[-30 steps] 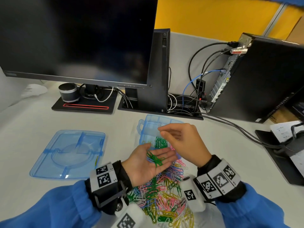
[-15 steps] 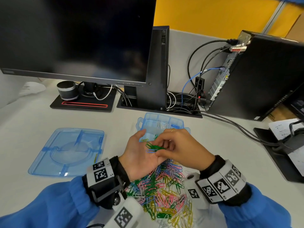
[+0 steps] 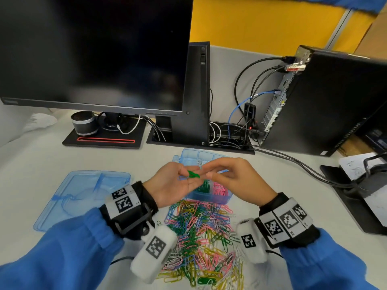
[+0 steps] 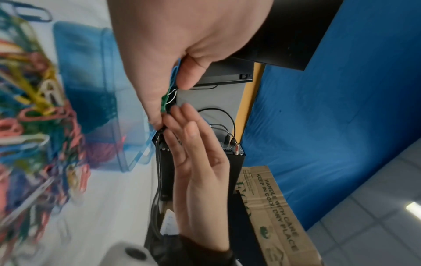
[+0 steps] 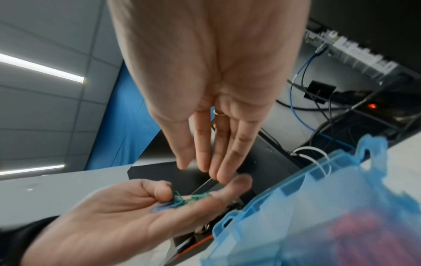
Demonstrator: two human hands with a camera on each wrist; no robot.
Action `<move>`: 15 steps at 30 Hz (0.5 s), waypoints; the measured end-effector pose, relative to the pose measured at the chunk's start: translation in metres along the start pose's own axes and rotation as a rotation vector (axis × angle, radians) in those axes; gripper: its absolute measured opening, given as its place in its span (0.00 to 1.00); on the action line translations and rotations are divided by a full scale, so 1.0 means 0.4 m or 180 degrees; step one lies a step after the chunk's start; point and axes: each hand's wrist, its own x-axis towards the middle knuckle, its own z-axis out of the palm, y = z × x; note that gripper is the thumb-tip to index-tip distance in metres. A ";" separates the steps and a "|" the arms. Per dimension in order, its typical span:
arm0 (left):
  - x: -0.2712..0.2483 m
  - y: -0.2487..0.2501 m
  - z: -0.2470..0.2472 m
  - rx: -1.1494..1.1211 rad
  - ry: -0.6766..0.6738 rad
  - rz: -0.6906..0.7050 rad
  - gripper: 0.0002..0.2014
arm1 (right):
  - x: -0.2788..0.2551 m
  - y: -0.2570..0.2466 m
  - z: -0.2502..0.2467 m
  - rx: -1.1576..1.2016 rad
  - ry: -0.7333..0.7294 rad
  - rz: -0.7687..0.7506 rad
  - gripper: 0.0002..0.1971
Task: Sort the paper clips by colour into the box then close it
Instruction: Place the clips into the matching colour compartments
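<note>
Right now my left hand (image 3: 173, 183) lies palm up at the centre of the head view, just above the near edge of the box (image 3: 219, 197). Its thumb is folded in over a few clips (image 5: 175, 202), blue ones and a green one, pinning them against my fingers. My right hand (image 3: 236, 181) comes in from the right with its fingers straight and close together. Their tips nearly meet my left fingertips, and I see no clip held in them.

The box sits open behind my hands, with green clips (image 3: 204, 186) and pink clips (image 3: 219, 188) in its two near compartments and some pale ones further back. The lid (image 3: 79, 193) lies flat, well apart at the left of the frame. The unsorted pile (image 3: 199, 233) spreads across the lower centre, just in front of the box.

As I judge it, the step is to pick one colour out of my palm and drop it in its compartment. To do that well I should ease my left thumb only enough to free a single clip, because clips hook into each other and a blue one could ride along with the green. I should pinch the green clip by one end, shake it free, then release it low over the green compartment so it does not bounce into the pink.

Most of the pile is still unsorted, so closing the lid is a long way off.
</note>
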 end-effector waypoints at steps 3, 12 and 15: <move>0.032 0.019 0.016 0.0777 0.0406 0.0316 0.21 | -0.004 -0.005 -0.033 0.0035 0.0074 0.0015 0.08; 0.127 -0.013 0.048 0.3564 0.0654 0.0346 0.28 | -0.009 -0.008 -0.077 -0.0004 0.0128 -0.0005 0.05; 0.128 -0.014 0.051 0.3917 0.0574 0.0256 0.27 | -0.012 -0.006 -0.083 -0.0049 0.0084 -0.0052 0.06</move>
